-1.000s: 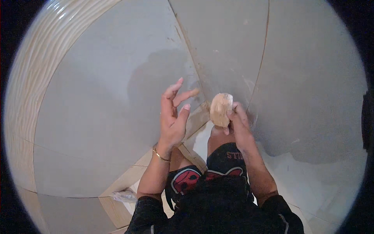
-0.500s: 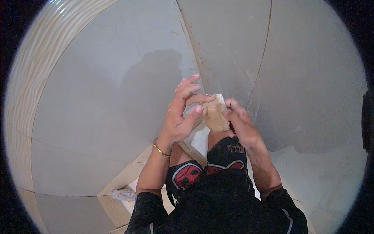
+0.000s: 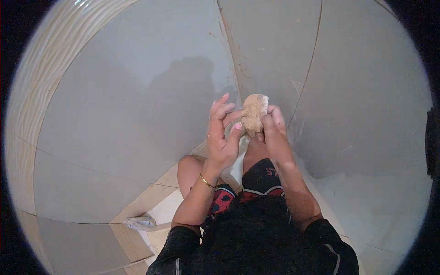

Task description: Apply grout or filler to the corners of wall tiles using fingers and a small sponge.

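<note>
In front of my body, my right hand (image 3: 275, 130) is closed on the right side of a small flat piece smeared with tan paste (image 3: 253, 110). The piece is tilted upward and has a pale right edge; its exact kind is not clear. Beside it, my left hand (image 3: 222, 130) has its fingers spread. The thumb and index tip are at the left edge of the piece, in contact or nearly so, and the other fingers point upward. A gold bracelet (image 3: 207, 181) circles my left wrist.
Large grey wall tiles (image 3: 123, 119) meet ahead at a corner joint (image 3: 234, 64) with brown smears along it. Wavy cream tiles (image 3: 34, 96) line the far left. A crumpled clear plastic bag (image 3: 140, 222) lies at lower left, by a wood-coloured border (image 3: 133, 238).
The smeared piece and my right hand have moved up and turned a little. My left hand has shifted slightly right, staying beside it. The view has shifted a little.
</note>
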Motion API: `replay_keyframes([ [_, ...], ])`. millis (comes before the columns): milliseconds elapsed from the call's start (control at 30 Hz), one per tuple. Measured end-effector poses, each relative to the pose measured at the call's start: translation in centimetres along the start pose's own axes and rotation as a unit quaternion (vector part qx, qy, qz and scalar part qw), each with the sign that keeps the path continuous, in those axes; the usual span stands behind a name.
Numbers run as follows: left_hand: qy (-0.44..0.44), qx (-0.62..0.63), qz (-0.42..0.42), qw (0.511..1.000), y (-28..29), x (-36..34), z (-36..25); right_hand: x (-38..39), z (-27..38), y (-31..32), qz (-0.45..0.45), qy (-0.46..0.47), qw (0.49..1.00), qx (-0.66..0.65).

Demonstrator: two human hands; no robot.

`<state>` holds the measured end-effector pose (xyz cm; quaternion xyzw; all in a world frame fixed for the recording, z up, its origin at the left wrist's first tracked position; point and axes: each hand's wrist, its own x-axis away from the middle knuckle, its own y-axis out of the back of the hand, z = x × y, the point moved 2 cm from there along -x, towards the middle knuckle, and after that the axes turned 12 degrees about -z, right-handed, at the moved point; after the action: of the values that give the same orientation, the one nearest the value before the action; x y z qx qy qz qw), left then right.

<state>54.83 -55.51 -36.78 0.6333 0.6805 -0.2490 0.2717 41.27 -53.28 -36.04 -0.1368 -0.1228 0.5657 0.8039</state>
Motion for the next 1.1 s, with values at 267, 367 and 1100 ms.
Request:
replay_keyframes([
  [267,0.095,0.113,0.005,0.989,0.0,-1.4,0.6,-1.7,-1.8,0.9,0.000,-0.002,1.000,0.007],
  [367,0.086,0.153,-0.011,0.984,-0.3,-6.0,1.1,-3.4,-4.9,1.6,-0.035,0.006,0.999,-0.003],
  [1100,-0.460,-0.489,-0.060,0.739,-4.7,-24.7,2.2,-3.5,-26.2,4.1,0.009,0.000,0.981,0.196],
])
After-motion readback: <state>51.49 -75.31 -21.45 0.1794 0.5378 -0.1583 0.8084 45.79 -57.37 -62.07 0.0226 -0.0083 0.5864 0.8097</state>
